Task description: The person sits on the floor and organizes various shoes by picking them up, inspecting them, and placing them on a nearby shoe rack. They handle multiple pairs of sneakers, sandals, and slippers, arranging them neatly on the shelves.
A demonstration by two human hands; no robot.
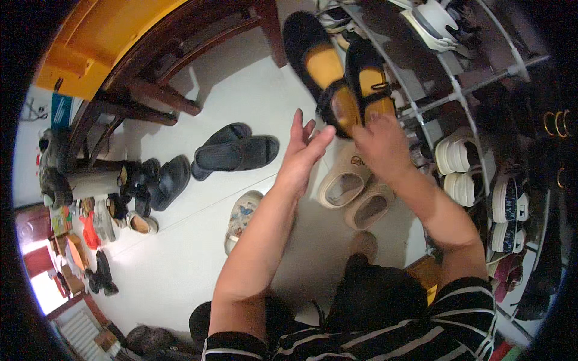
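My right hand (384, 146) is closed on the near ends of a pair of black strap shoes with yellow insoles; the left shoe (324, 65) and the right shoe (372, 81) are side by side. Just left of them, my left hand (307, 146) has its fingers apart and holds nothing. Whether its thumb touches the near shoe I cannot tell. Below my right hand, a pair of beige clogs (342, 189) is on the floor. A patterned clog (244, 212) is partly hidden behind my left forearm.
Black slippers (235, 151) lie overlapped on the white tiled floor (180, 252). A metal-tube shoe rack (456, 92) stands on the right, holding white shoes (456, 155) and other pairs. Dark wooden furniture legs (167, 97) reach down at upper left. Several more shoes (169, 180) line the left.
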